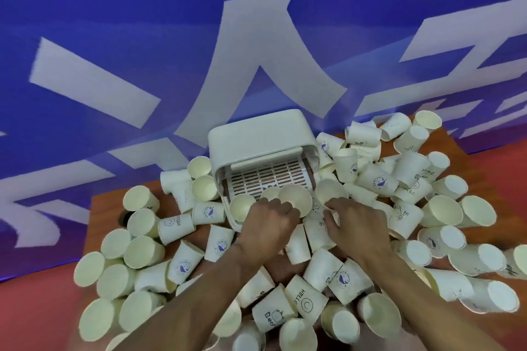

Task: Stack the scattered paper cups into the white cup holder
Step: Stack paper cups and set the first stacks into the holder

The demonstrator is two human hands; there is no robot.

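**A:** Where is the white cup holder (256, 139)?
**B:** In the middle, at the back of the brown counter (105, 208). Its tray with little slots faces us.

**A:** What is the left hand (268, 226) doing?
**B:** Its grip is curled round one cup (296, 196) at the front of the tray. The cup's open mouth faces us. More cups lie in the tray just beside it.

**A:** And the right hand (356, 225)?
**B:** It is close beside the left one, with its fingers bent down onto the pile. I cannot tell if its grip has a cup or not.

**A:** Where are the other paper cups (142, 253)?
**B:** Everywhere! They lie on their sides all around the holder, left, right and near us. Some say "HELLO".

**A:** And behind?
**B:** A blue wall (114, 8) with big white shapes. Red floor (37, 316) shows at the sides.
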